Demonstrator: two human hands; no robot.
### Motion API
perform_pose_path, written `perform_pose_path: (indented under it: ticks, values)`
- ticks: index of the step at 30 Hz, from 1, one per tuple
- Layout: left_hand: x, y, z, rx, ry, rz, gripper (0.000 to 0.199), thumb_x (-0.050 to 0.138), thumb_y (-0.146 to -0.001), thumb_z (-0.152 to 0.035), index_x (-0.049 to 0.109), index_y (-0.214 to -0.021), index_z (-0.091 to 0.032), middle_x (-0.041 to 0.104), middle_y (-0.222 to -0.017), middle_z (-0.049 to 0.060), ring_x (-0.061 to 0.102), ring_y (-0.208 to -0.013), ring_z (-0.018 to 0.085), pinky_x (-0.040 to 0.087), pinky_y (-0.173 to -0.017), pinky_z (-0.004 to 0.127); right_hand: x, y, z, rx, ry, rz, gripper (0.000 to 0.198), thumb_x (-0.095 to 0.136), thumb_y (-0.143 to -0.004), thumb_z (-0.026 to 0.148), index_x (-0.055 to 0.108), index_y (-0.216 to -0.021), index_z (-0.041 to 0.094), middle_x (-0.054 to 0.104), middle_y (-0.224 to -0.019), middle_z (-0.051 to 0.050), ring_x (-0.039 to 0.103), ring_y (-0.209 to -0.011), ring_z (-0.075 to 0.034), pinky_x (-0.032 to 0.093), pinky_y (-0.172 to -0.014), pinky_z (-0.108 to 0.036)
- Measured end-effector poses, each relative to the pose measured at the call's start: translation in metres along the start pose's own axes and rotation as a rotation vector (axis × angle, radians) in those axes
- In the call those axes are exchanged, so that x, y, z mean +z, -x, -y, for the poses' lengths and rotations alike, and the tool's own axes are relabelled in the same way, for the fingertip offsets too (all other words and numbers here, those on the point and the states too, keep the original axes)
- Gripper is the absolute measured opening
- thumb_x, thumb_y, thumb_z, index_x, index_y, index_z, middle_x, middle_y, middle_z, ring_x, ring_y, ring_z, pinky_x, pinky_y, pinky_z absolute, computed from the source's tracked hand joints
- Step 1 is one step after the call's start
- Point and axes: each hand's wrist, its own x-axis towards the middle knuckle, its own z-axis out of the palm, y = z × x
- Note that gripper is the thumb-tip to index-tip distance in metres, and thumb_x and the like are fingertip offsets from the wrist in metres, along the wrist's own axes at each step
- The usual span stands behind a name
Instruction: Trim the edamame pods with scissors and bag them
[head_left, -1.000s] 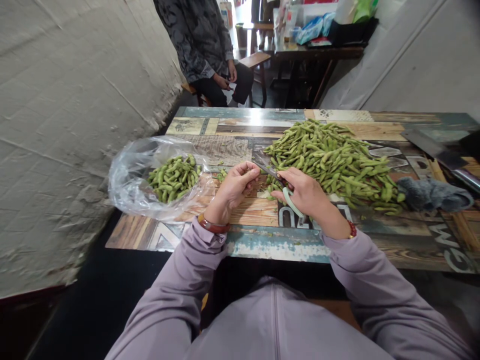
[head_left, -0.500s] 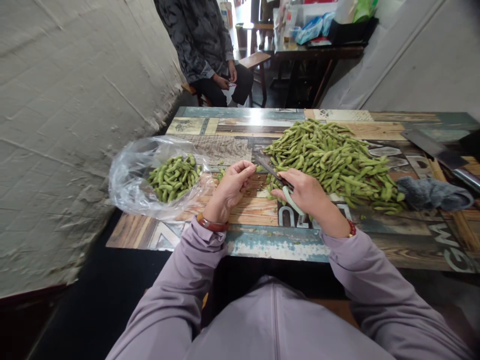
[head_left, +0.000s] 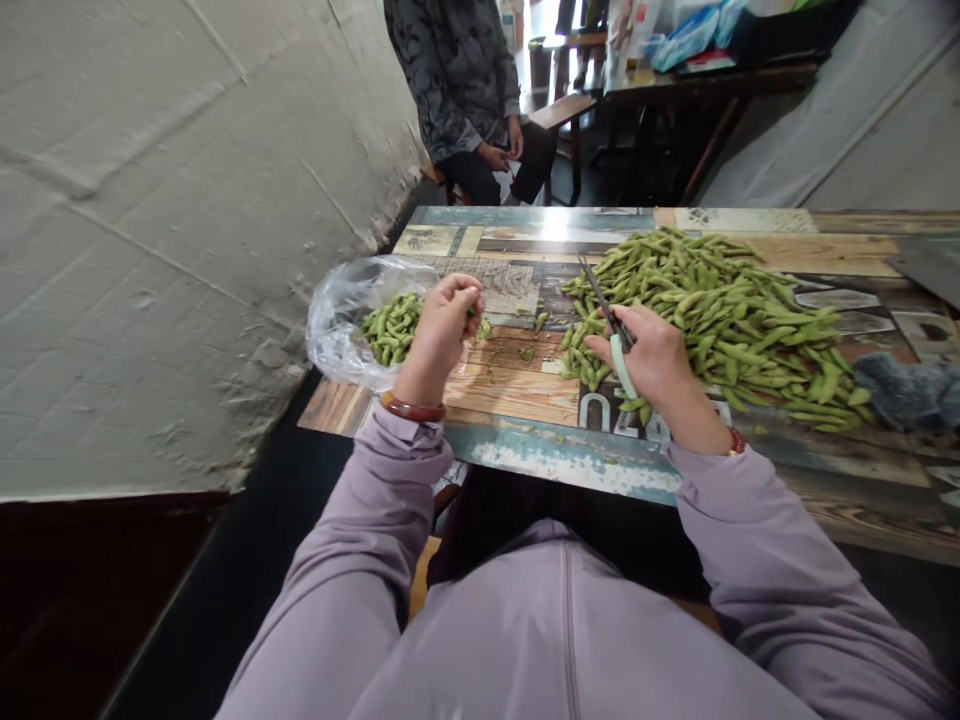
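Observation:
My left hand [head_left: 448, 325] is closed near the right side of a clear plastic bag [head_left: 330, 325]. A bit of green shows at its fingertips, an edamame pod mostly hidden by the fingers. Trimmed-looking edamame pods [head_left: 390, 330] lie in the bag, partly behind this hand. My right hand [head_left: 651, 352] grips scissors [head_left: 619, 362] with pale green handles, their dark blades pointing up and away, slightly apart. Beside and beyond that hand spreads a large heap of edamame pods [head_left: 720, 310]. Several pods lie under the scissors.
Small green scraps [head_left: 527, 354] dot the patterned table [head_left: 510, 405] between my hands. At right lie a grey cloth [head_left: 907, 390] and a cleaver blade [head_left: 930, 270]. Across the table a person [head_left: 465, 90] sits with hands in the lap. A rough white wall [head_left: 165, 220] stands at left.
My left hand has moved away from the scissors, left toward the bag. The scissors have swung to point more upward, and their blades have parted slightly. The whole view has shifted.

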Motion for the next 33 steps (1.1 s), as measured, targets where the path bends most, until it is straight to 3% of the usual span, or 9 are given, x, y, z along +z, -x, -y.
perform_pose_path:
  ticks: [4,7,9,12,16,22,27,30,33]
  values:
    - [-0.049,-0.013,-0.027,0.193,-0.400,-0.224,0.005,0.063,-0.079,-0.018,0.059,-0.078,-0.018,0.056,-0.060,-0.003,0.044,-0.049,0.006,0.030,-0.045,0.016,-0.001,0.000,0.000,-0.019,0.022,-0.017,0.037,0.062,-0.092,0.046,0.068,-0.110,0.014,0.071,-0.097,-0.016,0.066,-0.090,-0.030,0.051,-0.082,-0.040]
    - [-0.081,-0.018,-0.039,0.169,-0.659,-0.237,0.002,0.065,-0.079,-0.016,0.064,-0.078,-0.015,0.064,-0.069,0.001,0.053,-0.062,0.009,0.038,-0.055,0.018,-0.001,0.000,-0.003,-0.031,0.026,-0.033,0.038,0.061,-0.092,0.047,0.068,-0.111,0.014,0.071,-0.093,-0.016,0.065,-0.090,-0.030,0.051,-0.082,-0.039]
    - [-0.087,-0.016,-0.043,0.193,-0.746,-0.264,0.000,0.066,-0.077,-0.014,0.066,-0.077,-0.014,0.065,-0.071,0.002,0.054,-0.066,0.011,0.040,-0.061,0.019,-0.001,0.000,-0.004,-0.021,0.014,-0.047,0.038,0.062,-0.091,0.047,0.069,-0.110,0.015,0.071,-0.093,-0.016,0.065,-0.090,-0.030,0.051,-0.083,-0.039]
    - [-0.069,-0.006,-0.044,0.194,-0.665,-0.235,0.002,0.067,-0.078,-0.016,0.068,-0.078,-0.014,0.066,-0.073,0.003,0.058,-0.069,0.012,0.043,-0.065,0.021,-0.003,-0.003,-0.004,0.017,-0.014,-0.078,0.037,0.064,-0.089,0.049,0.069,-0.108,0.018,0.071,-0.092,-0.013,0.066,-0.090,-0.030,0.052,-0.083,-0.042]
    - [-0.012,0.013,-0.031,0.118,-0.493,0.024,0.005,0.072,-0.075,-0.019,0.070,-0.079,-0.015,0.068,-0.074,0.005,0.059,-0.070,0.014,0.044,-0.068,0.023,-0.011,-0.009,-0.008,0.077,-0.070,-0.111,0.033,0.065,-0.087,0.048,0.070,-0.106,0.022,0.071,-0.089,-0.009,0.067,-0.090,-0.028,0.053,-0.085,-0.043]
    - [0.055,0.034,0.012,0.361,-0.851,0.474,0.008,0.069,-0.074,-0.015,0.073,-0.081,-0.018,0.065,-0.078,0.005,0.056,-0.072,0.017,0.043,-0.071,0.027,-0.019,-0.014,-0.016,0.168,-0.194,-0.192,0.038,0.063,-0.087,0.050,0.071,-0.105,0.017,0.071,-0.087,-0.008,0.067,-0.083,-0.025,0.054,-0.076,-0.039]
    - [0.079,0.029,0.038,0.649,-1.062,0.706,0.026,0.059,-0.078,-0.010,0.073,-0.099,-0.018,0.064,-0.103,0.013,0.059,-0.096,0.025,0.046,-0.088,0.037,-0.019,-0.016,-0.012,0.199,-0.219,-0.162,0.036,0.064,-0.086,0.046,0.071,-0.106,0.017,0.071,-0.089,-0.008,0.067,-0.083,-0.024,0.054,-0.074,-0.037]
    - [0.085,0.019,0.047,0.666,-1.115,0.761,0.029,0.056,-0.075,-0.006,0.074,-0.094,-0.019,0.064,-0.101,0.012,0.059,-0.095,0.025,0.046,-0.089,0.037,-0.018,-0.016,-0.010,0.195,-0.202,-0.145,0.035,0.064,-0.087,0.047,0.070,-0.106,0.018,0.071,-0.089,-0.008,0.067,-0.084,-0.023,0.054,-0.074,-0.035]
    - [0.085,0.009,0.053,0.623,-1.044,0.710,0.023,0.057,-0.078,-0.010,0.075,-0.087,-0.020,0.063,-0.096,0.011,0.059,-0.092,0.023,0.047,-0.085,0.035,-0.017,-0.016,-0.010,0.196,-0.185,-0.157,0.036,0.063,-0.088,0.049,0.070,-0.106,0.018,0.070,-0.086,-0.007,0.066,-0.084,-0.023,0.054,-0.076,-0.035]
